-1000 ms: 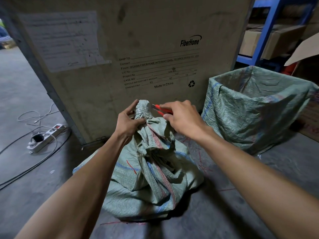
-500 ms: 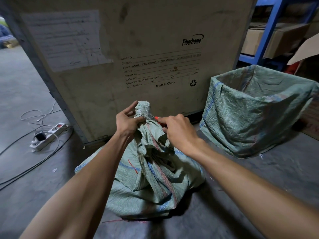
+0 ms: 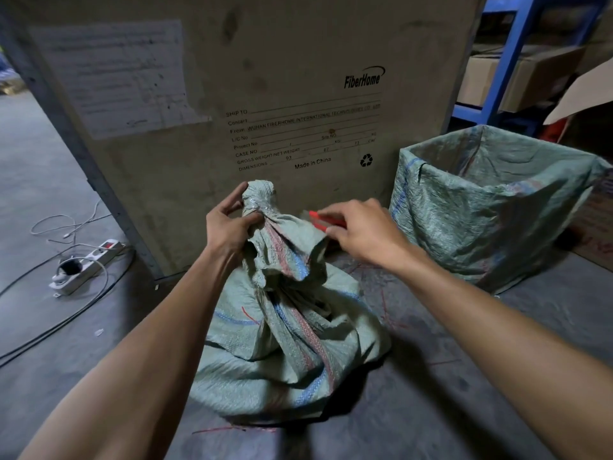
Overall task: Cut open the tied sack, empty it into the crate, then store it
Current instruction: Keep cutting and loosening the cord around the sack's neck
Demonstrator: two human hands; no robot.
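Note:
A green woven sack (image 3: 285, 333) with red and blue stripes stands on the floor in front of me, its neck bunched and wound with tape at the top. My left hand (image 3: 229, 227) grips that neck just below the taped knot. My right hand (image 3: 361, 230) holds a red-handled cutter (image 3: 323, 220) a short way to the right of the neck, the blade end pointing left and apart from the sack. To the right stands an open crate lined with green woven sacking (image 3: 491, 207).
A large printed shipping box (image 3: 265, 78) rises right behind the sack. A white power strip (image 3: 84, 267) and cables lie on the floor at left. Blue shelving (image 3: 504, 61) with cardboard boxes stands behind the crate.
My right hand has drawn the cutter back to the right, away from the sack's neck where it was pressed half a second ago. The left hand keeps its grip.

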